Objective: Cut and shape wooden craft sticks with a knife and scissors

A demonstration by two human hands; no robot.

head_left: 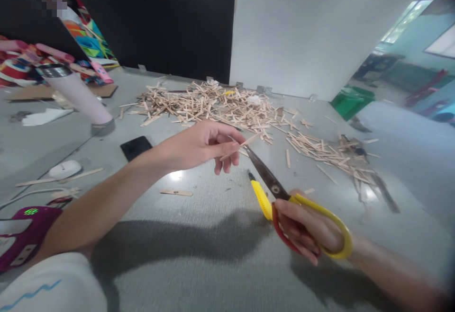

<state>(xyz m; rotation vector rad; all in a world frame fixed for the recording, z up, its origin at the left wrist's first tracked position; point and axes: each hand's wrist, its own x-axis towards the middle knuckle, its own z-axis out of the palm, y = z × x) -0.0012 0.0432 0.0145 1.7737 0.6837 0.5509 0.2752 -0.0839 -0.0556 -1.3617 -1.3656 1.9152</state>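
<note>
My left hand (213, 147) pinches a thin wooden craft stick (251, 139) between thumb and forefinger, above the table. In my right hand (302, 224) is a pair of scissors (270, 179) with one yellow and one red handle. The tips of their dark blades touch or lie close against the stick by my left fingertips; I cannot tell whether they are around it. A yellow utility knife (261, 198) lies on the table beside the scissors. Below my left hand rests a short flat piece of craft stick (177, 192).
A large heap of craft sticks (199, 103) spreads across the back, with a looser group (320, 148) at the right. Leftward are a black phone (135, 147), a white mouse (65, 169), a pale tumbler (80, 96) and a purple power strip (31, 236). A green bin (351, 101) stands beyond the table.
</note>
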